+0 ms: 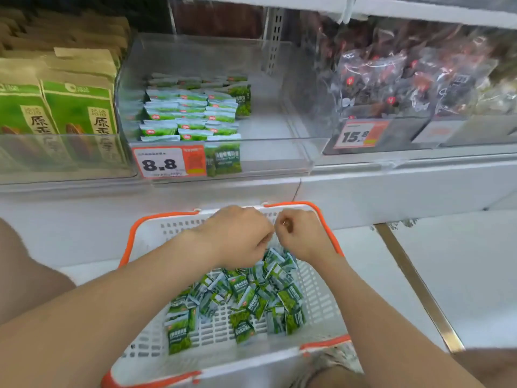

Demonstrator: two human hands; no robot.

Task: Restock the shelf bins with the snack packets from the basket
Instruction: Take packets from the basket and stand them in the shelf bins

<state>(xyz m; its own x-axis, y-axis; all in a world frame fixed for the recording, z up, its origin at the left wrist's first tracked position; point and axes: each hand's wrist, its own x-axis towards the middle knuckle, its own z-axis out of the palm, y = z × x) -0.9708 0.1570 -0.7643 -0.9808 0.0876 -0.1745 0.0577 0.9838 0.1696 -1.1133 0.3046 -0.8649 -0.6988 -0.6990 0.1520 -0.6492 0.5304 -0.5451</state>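
Snack packets in green and white wrappers lie heaped loose in a white basket with an orange rim, piled mostly toward its far right side. Both bare forearms reach in over the near edge. The left hand and the right hand sit close together, almost touching, over the far end of the heap. Each has its fingers curled downward with the knuckles up. The fingertips are hidden against the topmost packets, so I cannot tell whether either hand actually grips one.

Above the basket, a clear shelf bin holds stacked packets of the same kind, laid in neat rows across its left half, while its right half shows bare bottom. One upright packet stands against the bin's front wall, just beside a price tag reading 8.8. In the bin to the left stand tall green bags. The bin to the right is filled with dark red packets and carries a second tag reading 15.8
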